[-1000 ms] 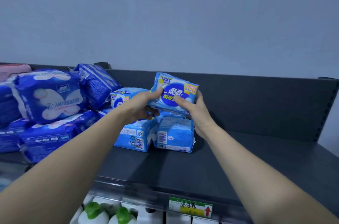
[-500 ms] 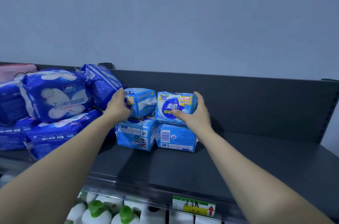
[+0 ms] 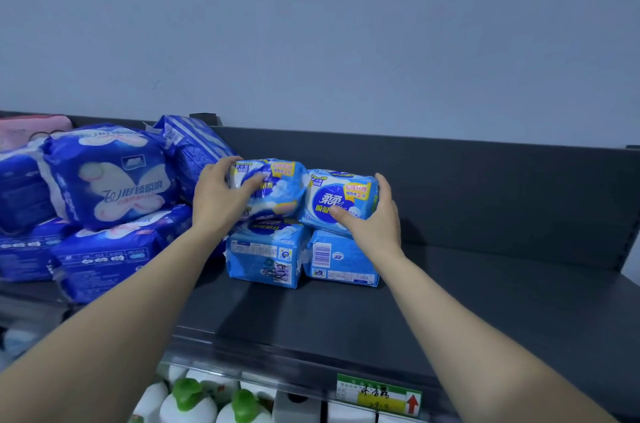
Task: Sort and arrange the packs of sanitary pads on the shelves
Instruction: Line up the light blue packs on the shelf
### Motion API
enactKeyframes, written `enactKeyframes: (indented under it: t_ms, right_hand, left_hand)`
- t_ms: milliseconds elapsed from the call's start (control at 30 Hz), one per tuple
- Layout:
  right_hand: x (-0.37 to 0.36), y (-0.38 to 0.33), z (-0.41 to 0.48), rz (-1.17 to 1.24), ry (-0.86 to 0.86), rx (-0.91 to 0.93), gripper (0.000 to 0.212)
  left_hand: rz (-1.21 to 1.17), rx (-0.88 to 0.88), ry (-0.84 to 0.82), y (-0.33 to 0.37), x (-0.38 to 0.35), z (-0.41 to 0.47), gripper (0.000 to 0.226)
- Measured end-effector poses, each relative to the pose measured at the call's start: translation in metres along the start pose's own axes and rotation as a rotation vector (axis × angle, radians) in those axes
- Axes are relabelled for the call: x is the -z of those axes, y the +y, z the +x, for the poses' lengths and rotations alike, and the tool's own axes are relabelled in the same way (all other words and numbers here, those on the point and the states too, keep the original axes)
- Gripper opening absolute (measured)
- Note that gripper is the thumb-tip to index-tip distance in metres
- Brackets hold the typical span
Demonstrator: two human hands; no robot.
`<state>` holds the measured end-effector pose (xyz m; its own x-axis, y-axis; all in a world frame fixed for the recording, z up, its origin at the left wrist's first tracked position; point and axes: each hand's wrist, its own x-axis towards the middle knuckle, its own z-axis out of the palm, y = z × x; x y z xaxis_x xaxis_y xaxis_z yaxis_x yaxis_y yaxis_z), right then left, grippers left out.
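Against the pale wall [image 3: 311, 24], a dark shelf [image 3: 467, 301] holds light-blue packs [image 3: 263, 259] stacked two-high mid-frame. The left hand [image 3: 218, 202] curls round the upper-left pack [image 3: 280, 187]; the right hand [image 3: 374, 221] clasps the upper-right pack [image 3: 341, 195].

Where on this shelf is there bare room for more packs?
Bare shelf runs right of the light blue packs to its end, and in a strip before them to the front edge. Left is crowded: dark blue packs piled beside them.
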<state>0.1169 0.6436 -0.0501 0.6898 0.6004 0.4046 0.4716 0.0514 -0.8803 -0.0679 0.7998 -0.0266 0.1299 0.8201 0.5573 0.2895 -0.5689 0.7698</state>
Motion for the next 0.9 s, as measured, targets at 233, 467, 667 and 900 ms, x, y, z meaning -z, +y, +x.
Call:
enactKeyframes:
  t_ms: [233,467,667,900]
  right_hand:
    - [-0.008,-0.005,-0.004,-0.023,0.1,-0.003,0.095]
    - [-0.009,-0.012,-0.006,-0.041,0.147,-0.021,0.095]
    - [0.002,-0.016,-0.014,0.016,0.231,0.008,0.096]
    - [0.048,-0.019,-0.044,-0.053,0.386,0.03,0.087]
  left_hand:
    - [-0.188,0.252,-0.295,0.022,0.006,0.011,0.053]
    - [-0.265,0.234,-0.729,0.006,0.02,0.009,0.122]
    - [-0.564,0.196,-0.509,0.007,0.013,0.002,0.062]
    - [-0.697,0.18,-0.518,0.033,-0.023,-0.028,0.042]
